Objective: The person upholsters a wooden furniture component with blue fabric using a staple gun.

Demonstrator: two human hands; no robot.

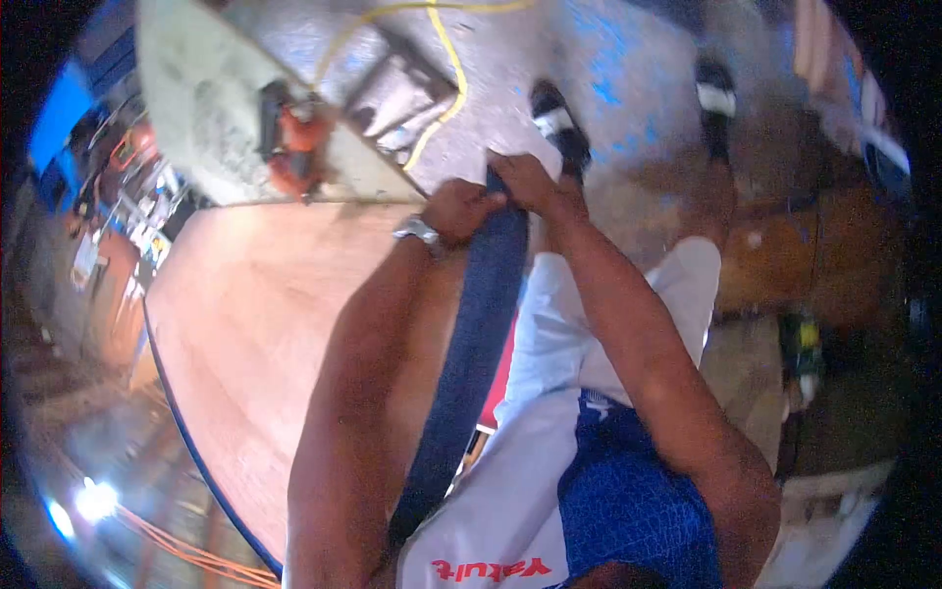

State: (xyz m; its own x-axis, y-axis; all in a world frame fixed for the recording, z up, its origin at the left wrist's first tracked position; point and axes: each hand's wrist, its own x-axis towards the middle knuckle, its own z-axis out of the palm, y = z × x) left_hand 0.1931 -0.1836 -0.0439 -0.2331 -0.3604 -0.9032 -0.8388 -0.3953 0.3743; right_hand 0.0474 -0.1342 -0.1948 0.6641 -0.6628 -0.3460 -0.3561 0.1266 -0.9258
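A long dark blue strip point(469, 334) runs from my hands down toward my lap, its broad face toward me; the material is hard to make out. My left hand point(461, 211), with a silver watch at the wrist, is closed on the left side of the strip's far end. On the other side, my right hand point(525, 184) grips the same end, its fingers bent over the top. The two hands are close together. To their left lies a large pale pinkish board point(265, 304) with a dark rim along its curved outer edge.
An orange-and-black tool point(297, 142) rests on a whitish panel point(216, 108) beyond the board. A yellow hose or cable point(451, 54) crosses the paint-marked floor point(628, 88). Clutter point(132, 196) fills the far left. A bright lamp point(96, 500) and orange cords point(186, 545) are lower left.
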